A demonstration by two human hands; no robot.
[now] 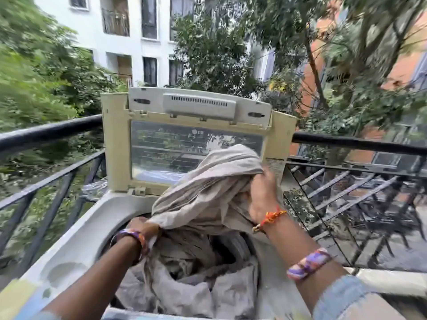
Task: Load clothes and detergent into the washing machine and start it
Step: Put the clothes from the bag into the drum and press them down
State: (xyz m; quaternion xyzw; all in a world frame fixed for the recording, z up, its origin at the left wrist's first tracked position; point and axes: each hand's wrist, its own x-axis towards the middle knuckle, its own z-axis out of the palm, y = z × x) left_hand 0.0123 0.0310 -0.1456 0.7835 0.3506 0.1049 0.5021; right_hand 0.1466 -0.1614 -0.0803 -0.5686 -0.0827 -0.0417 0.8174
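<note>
The washing machine is a top-loader with its lid standing upright at the back of the tub opening. The lid has a yellowed frame and a clear ribbed window. Inside the tub lies a heap of crumpled cloth, greyish-beige and lilac, which fills the opening nearly to the rim. The machine's white top deck curves round the tub on the left side.

The machine stands on a balcony, close against a black metal railing that runs behind the lid on both sides. Beyond the railing are green trees, a white building with dark windows, and an orange-red building to the right of the lid. Below the railing on the right, dark metal furniture shows blurred.

A beige garment is held up over the tub, in front of the lid's window, draped in folds. The right hand is closed on the garment's upper right part, fingers wrapped in the cloth, and raised above the tub's right edge. The left hand is lower, just above the tub's left rim, and grips the garment's bunched lower-left end. Both wrists wear braided bands; a pale blue sleeve shows on the right arm.
</note>
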